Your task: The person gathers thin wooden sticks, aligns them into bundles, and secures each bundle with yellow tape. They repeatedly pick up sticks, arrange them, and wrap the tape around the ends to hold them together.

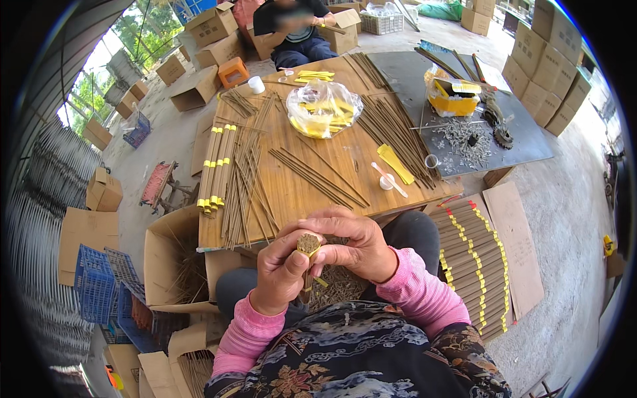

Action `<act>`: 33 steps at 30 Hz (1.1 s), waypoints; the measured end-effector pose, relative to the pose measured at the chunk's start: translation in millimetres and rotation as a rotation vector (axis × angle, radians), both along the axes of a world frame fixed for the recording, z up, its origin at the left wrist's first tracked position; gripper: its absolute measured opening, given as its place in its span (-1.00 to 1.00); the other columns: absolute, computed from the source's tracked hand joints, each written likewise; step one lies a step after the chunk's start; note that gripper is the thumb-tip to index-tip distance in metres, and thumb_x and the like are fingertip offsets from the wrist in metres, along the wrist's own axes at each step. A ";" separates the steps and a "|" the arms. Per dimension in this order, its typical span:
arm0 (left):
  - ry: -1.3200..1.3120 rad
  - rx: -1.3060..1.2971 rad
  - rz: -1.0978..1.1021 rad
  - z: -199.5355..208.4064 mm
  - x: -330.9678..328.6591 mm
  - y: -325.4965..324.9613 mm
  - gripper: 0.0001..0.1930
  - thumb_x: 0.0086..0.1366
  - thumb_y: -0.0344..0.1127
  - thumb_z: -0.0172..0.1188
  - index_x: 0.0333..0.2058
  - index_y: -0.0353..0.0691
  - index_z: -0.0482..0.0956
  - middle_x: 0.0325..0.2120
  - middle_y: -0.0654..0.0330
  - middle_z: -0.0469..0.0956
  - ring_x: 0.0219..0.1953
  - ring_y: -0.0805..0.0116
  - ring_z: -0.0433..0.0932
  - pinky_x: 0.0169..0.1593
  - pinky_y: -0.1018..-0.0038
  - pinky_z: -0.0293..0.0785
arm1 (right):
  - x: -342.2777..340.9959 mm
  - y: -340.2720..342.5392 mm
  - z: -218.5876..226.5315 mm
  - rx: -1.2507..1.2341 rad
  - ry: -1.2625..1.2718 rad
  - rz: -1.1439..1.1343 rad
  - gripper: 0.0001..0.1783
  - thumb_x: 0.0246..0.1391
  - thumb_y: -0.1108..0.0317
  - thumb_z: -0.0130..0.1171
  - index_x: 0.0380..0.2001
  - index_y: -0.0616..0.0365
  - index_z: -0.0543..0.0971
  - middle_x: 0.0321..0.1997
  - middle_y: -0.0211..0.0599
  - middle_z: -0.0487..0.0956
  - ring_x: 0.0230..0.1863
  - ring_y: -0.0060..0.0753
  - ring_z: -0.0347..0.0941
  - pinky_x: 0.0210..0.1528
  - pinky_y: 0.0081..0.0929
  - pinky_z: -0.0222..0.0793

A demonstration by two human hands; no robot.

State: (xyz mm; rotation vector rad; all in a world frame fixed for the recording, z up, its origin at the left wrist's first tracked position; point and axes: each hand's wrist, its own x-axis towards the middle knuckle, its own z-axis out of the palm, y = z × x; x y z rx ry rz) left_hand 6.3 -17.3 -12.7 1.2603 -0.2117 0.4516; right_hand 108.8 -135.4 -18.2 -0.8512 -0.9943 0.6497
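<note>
A round bundle of brown incense sticks (309, 244) points its cut end up at me, close in front of my body. My left hand (282, 268) is wrapped around the bundle from the left. From the other side, my right hand (352, 245) presses its thumb and fingers against the bundle's top, at a narrow yellow paper band just below the end. The lower part of the bundle drops between my knees, partly hidden by my hands. Loose incense sticks (318, 176) and finished bundles with yellow bands (217, 166) lie on the wooden table (265, 189) ahead.
A clear bag of yellow paper strips (324, 109) sits mid-table, with a small white cup (387, 181) to its right. Rows of banded bundles (474, 265) lie on cardboard at my right. An open carton (172, 259) stands at left. Across the table sits another person (292, 33).
</note>
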 end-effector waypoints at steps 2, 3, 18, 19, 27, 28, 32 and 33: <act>0.026 -0.077 -0.071 1.6 -3.1 -0.1 -0.59 0.23 -0.14 0.05 -0.23 -0.49 0.43 -0.32 0.11 0.39 -0.55 0.49 0.36 -0.50 0.63 0.30 | -0.9 -0.7 0.3 0.006 -0.074 -0.053 -0.55 -0.12 0.42 0.23 -0.08 0.28 0.45 -0.12 -0.20 0.35 -0.20 -0.41 0.42 -0.25 -0.59 0.44; 0.031 -0.073 -0.111 1.7 -4.4 1.2 -0.59 0.23 -0.13 0.04 -0.22 -0.49 0.43 -0.31 0.08 0.40 -0.55 0.48 0.37 -0.51 0.63 0.31 | -0.8 -1.0 0.9 0.010 -0.111 -0.080 -0.54 -0.14 0.40 0.25 -0.09 0.28 0.46 -0.14 -0.21 0.37 -0.19 -0.42 0.41 -0.24 -0.58 0.42; 0.075 -0.306 -0.388 -3.2 -10.7 14.4 -0.49 0.23 -0.08 0.01 -0.07 -0.49 0.36 -0.14 -0.14 0.42 -0.63 0.45 0.37 -0.55 0.59 0.29 | 15.7 3.6 9.4 -0.053 -0.278 0.072 -0.49 -0.24 0.34 0.35 -0.12 0.21 0.50 -0.41 -0.41 0.43 -0.30 -0.49 0.31 -0.20 -0.56 0.21; 0.064 -0.310 -0.377 -1.5 -10.1 13.9 -0.49 0.23 -0.08 0.01 -0.07 -0.49 0.36 -0.15 -0.12 0.43 -0.63 0.44 0.37 -0.55 0.59 0.29 | 17.3 3.9 10.1 -0.027 -0.303 0.073 -0.46 -0.23 0.33 0.35 -0.10 0.22 0.49 -0.38 -0.40 0.44 -0.29 -0.49 0.32 -0.19 -0.55 0.21; 0.067 -0.293 -0.347 0.0 -6.7 14.4 -0.50 0.24 -0.11 -0.01 -0.03 -0.47 0.33 -0.20 -0.03 0.45 -0.64 0.40 0.39 -0.55 0.57 0.31 | 12.7 7.7 20.3 -0.130 -0.298 0.025 -0.59 -0.15 0.29 0.29 -0.20 0.25 0.52 -0.32 -0.34 0.47 -0.26 -0.47 0.35 -0.19 -0.54 0.23; 0.068 -0.295 -0.360 -0.4 -7.0 14.2 -0.50 0.24 -0.11 -0.01 -0.03 -0.48 0.32 -0.20 -0.03 0.45 -0.64 0.41 0.38 -0.55 0.57 0.31 | 15.0 7.7 21.2 -0.114 -0.350 0.031 -0.60 -0.14 0.29 0.29 -0.21 0.25 0.52 -0.33 -0.34 0.48 -0.27 -0.47 0.35 -0.20 -0.54 0.23; 0.071 -0.285 -0.372 1.6 -5.5 14.7 -0.49 0.25 -0.10 -0.01 -0.02 -0.48 0.31 -0.21 -0.05 0.45 -0.65 0.42 0.38 -0.55 0.57 0.31 | 21.4 9.6 19.2 -0.018 -0.414 0.043 -0.67 -0.07 0.33 0.22 -0.19 0.20 0.52 -0.37 -0.31 0.46 -0.32 -0.47 0.37 -0.22 -0.55 0.27; 0.060 -0.290 -0.375 1.0 -5.1 16.2 -0.49 0.25 -0.10 -0.02 -0.02 -0.48 0.31 -0.20 -0.07 0.44 -0.65 0.42 0.37 -0.55 0.57 0.31 | 23.4 11.4 15.7 -0.023 -0.425 0.042 -0.65 -0.05 0.33 0.21 -0.15 0.20 0.50 -0.34 -0.31 0.47 -0.29 -0.47 0.37 -0.19 -0.55 0.28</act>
